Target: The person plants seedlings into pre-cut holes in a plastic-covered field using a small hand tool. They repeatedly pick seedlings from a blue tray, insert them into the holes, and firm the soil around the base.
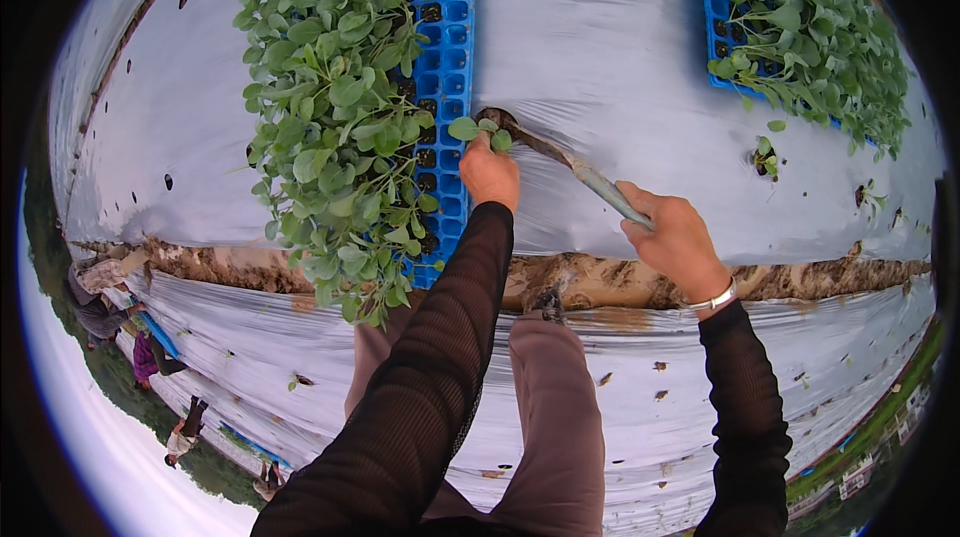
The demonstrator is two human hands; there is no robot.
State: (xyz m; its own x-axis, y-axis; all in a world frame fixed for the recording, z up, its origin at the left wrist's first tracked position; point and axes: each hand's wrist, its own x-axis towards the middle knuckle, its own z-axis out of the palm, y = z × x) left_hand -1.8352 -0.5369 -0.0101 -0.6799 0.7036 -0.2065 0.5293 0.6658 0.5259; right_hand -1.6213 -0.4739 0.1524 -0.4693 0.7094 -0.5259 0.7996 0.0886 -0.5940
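Observation:
My left hand (pixel 490 171) grips a small leafy seedling (pixel 480 129) by its lower part, right beside a hole (pixel 495 116) in the pale plastic mulch film (pixel 570 34). Its roots are hidden. In my right hand (pixel 667 233) is the handle of a narrow hand trowel (pixel 581 171), slanting up and left, its soiled metal end in the hole. Along the left of the hole lies a blue cell tray (pixel 454 34), its near columns mostly bare cells, the rest crowded with green seedlings (pixel 330 109).
Another blue seedling tray (pixel 716 49) lies upper right. Planted seedlings (pixel 765 160) stand in film holes at right. A muddy furrow (pixel 592 285) runs between the film-covered beds, with my legs (pixel 559 387) beside it. Several people (pixel 154 357) are at the far left.

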